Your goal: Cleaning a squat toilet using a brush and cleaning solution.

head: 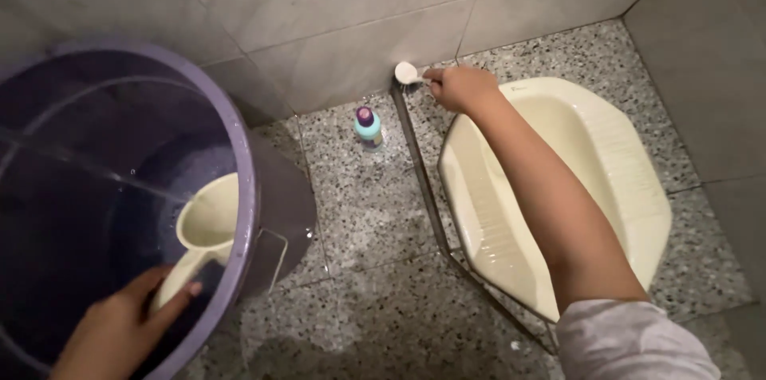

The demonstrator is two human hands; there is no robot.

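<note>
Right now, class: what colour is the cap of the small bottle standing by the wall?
Purple, on a teal small bottle; the head view shows it.

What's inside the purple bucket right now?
Inside the purple bucket a cream scoop sits, its handle gripped by the left hand. The dark interior hides the water level and the bottom.

The right hand [461, 88] reaches out across the cream squat toilet [630, 181] and grips a white brush [407, 72] at the foot of the tiled wall. The left hand [120, 332] holds a cream dipper [203, 228] inside the purple bucket [239, 133]. A small bottle [368, 126] stands on the speckled floor nearby.
</note>
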